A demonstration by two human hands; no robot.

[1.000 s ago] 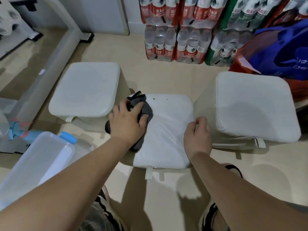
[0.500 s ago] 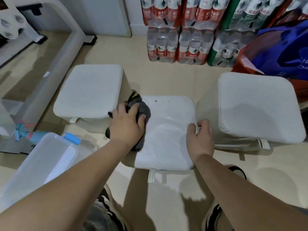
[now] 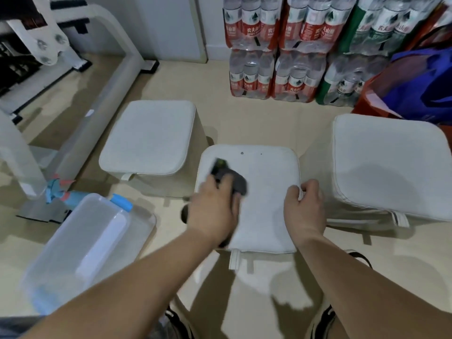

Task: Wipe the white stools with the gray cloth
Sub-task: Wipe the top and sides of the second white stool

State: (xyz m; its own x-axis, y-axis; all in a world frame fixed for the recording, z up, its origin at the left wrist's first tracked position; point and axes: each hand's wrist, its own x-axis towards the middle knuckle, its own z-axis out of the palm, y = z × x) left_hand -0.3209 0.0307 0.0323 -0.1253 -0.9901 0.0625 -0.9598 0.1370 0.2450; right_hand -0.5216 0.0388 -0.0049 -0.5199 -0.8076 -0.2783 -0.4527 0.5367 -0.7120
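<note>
The cloth [image 3: 235, 182] is kept bunched under the left hand [image 3: 212, 212], fingers curled over it, by the left edge of the middle stool [image 3: 267, 167]. A bit is left poking out toward the far left corner. The right edge is gripped by the right hand [image 3: 305, 207].

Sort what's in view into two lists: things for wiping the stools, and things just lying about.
For the job: gray cloth, gripped by the left hand; middle stool, held at its edge by the right hand; left stool; right stool.
Lying about: clear plastic box; packs of water bottles; blue bag.
</note>
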